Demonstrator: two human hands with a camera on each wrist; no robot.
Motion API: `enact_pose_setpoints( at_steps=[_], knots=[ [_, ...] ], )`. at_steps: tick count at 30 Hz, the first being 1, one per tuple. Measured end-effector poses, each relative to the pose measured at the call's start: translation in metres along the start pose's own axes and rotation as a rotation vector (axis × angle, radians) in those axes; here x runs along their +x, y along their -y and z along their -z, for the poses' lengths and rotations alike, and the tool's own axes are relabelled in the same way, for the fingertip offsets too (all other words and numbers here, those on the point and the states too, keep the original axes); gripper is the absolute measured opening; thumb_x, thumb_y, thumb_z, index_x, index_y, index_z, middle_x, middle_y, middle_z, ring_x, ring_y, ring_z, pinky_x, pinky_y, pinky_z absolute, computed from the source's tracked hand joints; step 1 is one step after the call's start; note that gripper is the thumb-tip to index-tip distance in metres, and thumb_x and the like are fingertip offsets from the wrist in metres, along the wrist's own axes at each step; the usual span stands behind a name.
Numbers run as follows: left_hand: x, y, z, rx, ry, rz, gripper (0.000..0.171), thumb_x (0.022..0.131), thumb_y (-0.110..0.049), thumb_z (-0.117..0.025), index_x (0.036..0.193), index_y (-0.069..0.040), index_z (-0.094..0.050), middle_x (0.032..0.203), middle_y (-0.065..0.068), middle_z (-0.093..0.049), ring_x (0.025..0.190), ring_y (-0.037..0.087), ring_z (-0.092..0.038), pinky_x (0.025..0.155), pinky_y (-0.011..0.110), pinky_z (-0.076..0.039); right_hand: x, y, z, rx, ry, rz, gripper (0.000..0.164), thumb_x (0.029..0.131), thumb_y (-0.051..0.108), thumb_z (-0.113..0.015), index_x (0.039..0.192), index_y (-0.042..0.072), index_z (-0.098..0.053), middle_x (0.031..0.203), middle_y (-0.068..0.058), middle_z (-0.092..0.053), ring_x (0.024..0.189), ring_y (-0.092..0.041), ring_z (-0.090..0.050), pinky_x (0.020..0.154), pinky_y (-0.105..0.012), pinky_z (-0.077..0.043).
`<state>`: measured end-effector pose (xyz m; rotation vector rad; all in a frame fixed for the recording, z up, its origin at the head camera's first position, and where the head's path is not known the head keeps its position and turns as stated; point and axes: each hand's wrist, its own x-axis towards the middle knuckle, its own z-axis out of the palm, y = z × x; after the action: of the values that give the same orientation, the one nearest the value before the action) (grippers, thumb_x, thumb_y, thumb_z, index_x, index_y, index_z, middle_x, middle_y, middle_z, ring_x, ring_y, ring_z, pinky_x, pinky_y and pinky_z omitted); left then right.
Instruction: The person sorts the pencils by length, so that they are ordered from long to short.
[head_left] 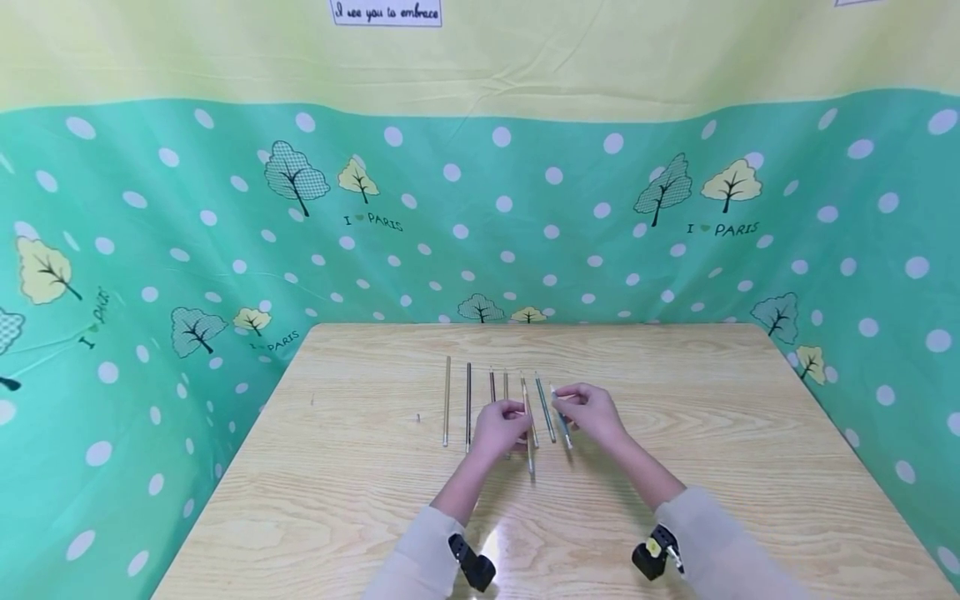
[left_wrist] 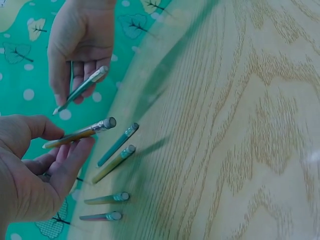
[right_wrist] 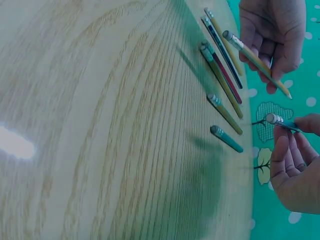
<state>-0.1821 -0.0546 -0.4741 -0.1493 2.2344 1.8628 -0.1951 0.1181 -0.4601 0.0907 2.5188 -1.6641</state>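
Observation:
My left hand point(head_left: 498, 432) pinches a yellow pencil point(head_left: 530, 457) between thumb and fingers, above the table. In the left wrist view, its grey eraser end point(left_wrist: 110, 123) points toward the camera. To the right, my right hand point(head_left: 594, 412) pinches a teal pencil point(right_wrist: 281, 121) the same way, eraser end nearer me. Between and beneath the hands lie a teal pencil point(head_left: 545, 408) and a yellow pencil point(right_wrist: 225, 114). Further left come a red pencil point(right_wrist: 226, 77), partly hidden by my left hand in the head view, a black pencil point(head_left: 468, 400) and another yellow pencil point(head_left: 447, 400).
The pencils lie roughly side by side on the wood-grain table point(head_left: 337, 500), erasers toward me. A tiny pale piece point(head_left: 418, 417) lies left of them. Green dotted cloth point(head_left: 525, 217) hangs behind the table and along both sides.

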Motion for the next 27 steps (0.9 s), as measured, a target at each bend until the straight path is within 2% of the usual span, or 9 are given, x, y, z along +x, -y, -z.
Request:
enact_pose_setpoints(
  at_steps=[5, 10, 16, 27],
  knots=[
    [0.001, 0.001, 0.001, -0.013, -0.007, -0.004, 0.038, 0.08, -0.006, -0.062, 0.116, 0.005, -0.058, 0.089, 0.01, -0.062, 0.077, 0.026, -0.066, 0.067, 0.037, -0.06, 0.001, 0.002, -0.007, 0.015, -0.01, -0.01, 0.028, 0.087, 0.016, -0.065, 0.111, 0.002, -0.063, 0.088, -0.012, -0.066, 0.07, -0.015, -0.063, 0.071, -0.04, -0.058],
    [0.002, 0.004, 0.001, -0.024, -0.009, 0.005, 0.037, 0.081, -0.006, -0.062, 0.116, 0.003, -0.058, 0.091, 0.01, -0.062, 0.077, 0.025, -0.066, 0.065, 0.035, -0.06, 0.001, 0.004, -0.012, 0.037, -0.005, -0.01, 0.028, 0.086, 0.014, -0.065, 0.11, 0.0, -0.063, 0.087, -0.013, -0.066, 0.07, -0.017, -0.064, 0.072, -0.042, -0.058],
    [0.002, 0.005, 0.0, -0.035, -0.01, 0.002, 0.037, 0.082, -0.006, -0.062, 0.117, 0.004, -0.058, 0.094, 0.011, -0.061, 0.077, 0.025, -0.065, 0.065, 0.035, -0.06, -0.001, 0.004, -0.013, 0.041, 0.008, -0.01, 0.027, 0.086, 0.014, -0.064, 0.11, 0.001, -0.063, 0.092, -0.019, -0.066, 0.07, -0.016, -0.063, 0.073, -0.042, -0.058],
    [0.0, 0.003, -0.003, -0.046, -0.009, 0.009, 0.04, 0.082, -0.007, -0.061, 0.12, 0.003, -0.056, 0.096, 0.011, -0.063, 0.077, 0.022, -0.064, 0.063, 0.031, -0.06, -0.001, 0.002, -0.012, 0.045, 0.001, -0.018, 0.029, 0.086, 0.013, -0.065, 0.111, -0.002, -0.062, 0.092, -0.02, -0.066, 0.071, -0.02, -0.064, 0.071, -0.04, -0.058]
  ],
)
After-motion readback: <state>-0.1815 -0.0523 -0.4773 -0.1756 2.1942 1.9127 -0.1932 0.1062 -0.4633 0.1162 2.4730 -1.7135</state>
